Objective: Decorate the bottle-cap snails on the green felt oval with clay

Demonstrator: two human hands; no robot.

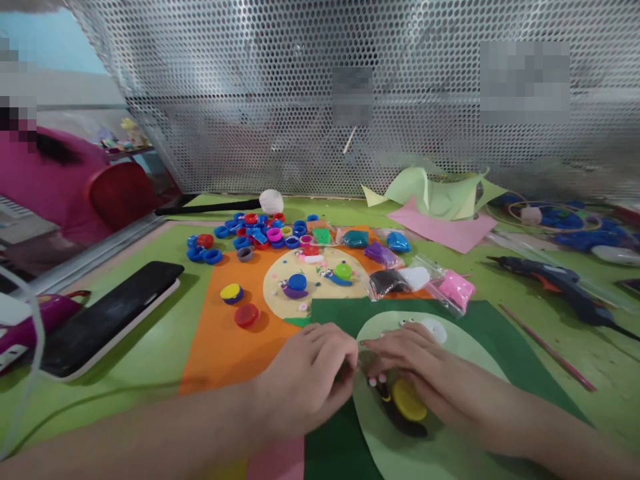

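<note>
My left hand (313,373) is closed, its fingers curled and thumb pressed in, just left of a pale green oval (370,433) on a dark green sheet (330,453). My right hand (425,367) reaches in from the right, fingers together, their tips almost meeting my left hand's. Anything pinched between the fingertips is too small or hidden to make out. Beneath my right hand lies a black clay snail (400,421) with a yellow bottle-cap shell (409,400), partly covered. Beyond its knuckles, a white round piece (434,330) and small googly eyes (407,322) show.
An orange sheet (215,353) bears a cream oval (275,280) with finished cap snails. Bottle caps (250,233) are heaped behind. Clay packets (390,283) lie in the middle, a glue gun (560,283) and pink stick (547,347) right, a black case (115,313) left. A person (55,187) sits beyond.
</note>
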